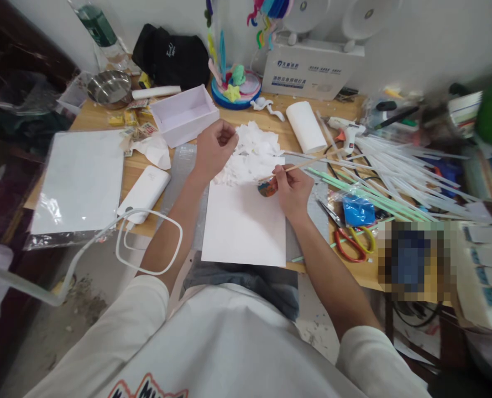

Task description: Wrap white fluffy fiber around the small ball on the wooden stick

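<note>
My left hand hovers at the left side of a heap of torn white paper pieces, thumb and fingers pinched together; whatever is between them is hidden or too small to tell. In my right hand is a thin wooden stick, slanting across the fingers with its lower end at the near edge of the heap. The same hand also grips a small round, multicoloured object, orange and teal, partly covered by the fingers. Under both lies a white sheet on a grey cutting mat.
Scissors and green and white strips lie at right, near a glue gun. A white roll, an open white box and a decorated blue base stand behind. A power bank with a cable is at left.
</note>
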A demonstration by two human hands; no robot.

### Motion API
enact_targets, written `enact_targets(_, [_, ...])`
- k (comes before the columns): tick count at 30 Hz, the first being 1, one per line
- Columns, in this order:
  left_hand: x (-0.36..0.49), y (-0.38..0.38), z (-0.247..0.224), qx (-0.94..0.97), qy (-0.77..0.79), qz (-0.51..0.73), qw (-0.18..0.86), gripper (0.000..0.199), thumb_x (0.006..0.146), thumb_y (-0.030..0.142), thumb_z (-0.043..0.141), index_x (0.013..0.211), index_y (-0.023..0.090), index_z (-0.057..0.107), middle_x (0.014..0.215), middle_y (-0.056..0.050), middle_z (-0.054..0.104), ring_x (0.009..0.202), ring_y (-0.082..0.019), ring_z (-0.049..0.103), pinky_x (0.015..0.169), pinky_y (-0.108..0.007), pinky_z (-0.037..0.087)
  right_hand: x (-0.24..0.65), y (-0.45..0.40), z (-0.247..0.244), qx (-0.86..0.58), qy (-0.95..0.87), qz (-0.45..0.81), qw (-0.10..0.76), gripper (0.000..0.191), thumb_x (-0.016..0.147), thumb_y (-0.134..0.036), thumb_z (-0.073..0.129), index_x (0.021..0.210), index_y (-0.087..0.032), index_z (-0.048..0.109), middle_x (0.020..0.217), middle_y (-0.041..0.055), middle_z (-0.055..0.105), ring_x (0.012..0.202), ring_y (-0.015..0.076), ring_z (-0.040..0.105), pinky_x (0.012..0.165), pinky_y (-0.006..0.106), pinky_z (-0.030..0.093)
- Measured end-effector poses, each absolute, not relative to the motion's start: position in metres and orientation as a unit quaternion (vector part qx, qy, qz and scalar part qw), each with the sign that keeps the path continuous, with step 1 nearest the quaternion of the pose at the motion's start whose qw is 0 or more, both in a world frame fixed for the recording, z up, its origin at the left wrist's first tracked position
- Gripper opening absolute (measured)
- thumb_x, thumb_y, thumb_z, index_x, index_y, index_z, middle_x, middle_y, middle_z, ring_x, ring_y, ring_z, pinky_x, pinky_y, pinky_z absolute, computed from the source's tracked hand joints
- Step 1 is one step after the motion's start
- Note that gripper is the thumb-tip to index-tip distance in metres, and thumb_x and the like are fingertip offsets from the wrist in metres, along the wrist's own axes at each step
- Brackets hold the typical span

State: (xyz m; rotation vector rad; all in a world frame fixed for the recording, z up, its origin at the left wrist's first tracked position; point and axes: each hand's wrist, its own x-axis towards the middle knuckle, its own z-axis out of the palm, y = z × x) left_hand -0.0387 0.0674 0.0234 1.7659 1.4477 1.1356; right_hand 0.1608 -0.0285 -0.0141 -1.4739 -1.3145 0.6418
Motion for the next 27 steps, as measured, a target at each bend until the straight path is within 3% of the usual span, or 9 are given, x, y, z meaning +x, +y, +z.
enact_targets(6, [-0.037,0.068,0.021,0.662,0.537,0.424,0.306,0.004,0.088,0.025,0.065,0.089,0.022,0.064,0.085,-0.002,0.073,0.085,-0.017,0.07,0.073,-0.028,0.056,0.16,-0.033,-0.006,-0.602,-0.516,0.247,0.557,0.043,0.093,-0.058,0.056,0.073,-0.021,0.064,0.055,-0.0041,0.057,0.049,0.01,0.052,0.052,0.025,0.04])
enact_targets(13, [-0.037,0.069,0.02,0.662,0.54,0.419,0.306,0.002,0.086,0.022,0.065,0.088,0.023,0.064,0.085,-0.002,0.073,0.085,-0.017,0.069,0.072,-0.028,0.056,0.159,-0.037,-0.002,-0.604,-0.572,0.22,0.51,0.048,0.095,-0.057,0.053,0.064,-0.021,0.061,0.051,-0.003,0.055,0.049,0.0101,0.05,0.054,0.027,0.037])
enact_targets(18, [-0.037,0.07,0.02,0.665,0.526,0.418,0.325,0.004,0.085,0.023,0.067,0.087,0.022,0.063,0.084,-0.003,0.072,0.082,-0.016,0.068,0.074,-0.029,0.057,0.159,-0.034,-0.007,-0.609,-0.557,0.235,0.513,0.046,0.094,-0.059,0.054,0.069,-0.021,0.063,0.054,-0.0027,0.06,0.05,0.0107,0.054,0.054,0.026,0.04])
enact_targets(27, [-0.039,0.058,0.032,0.725,0.387,0.292,0.489,0.02,0.076,0.017,0.074,0.095,0.017,0.067,0.076,-0.001,0.067,0.07,-0.012,0.064,0.065,-0.024,0.051,0.161,-0.032,-0.009,-0.615,-0.55,0.225,0.518,0.042,0.094,-0.057,0.055,0.075,-0.022,0.066,0.058,-0.003,0.061,0.053,0.011,0.054,0.057,0.026,0.042])
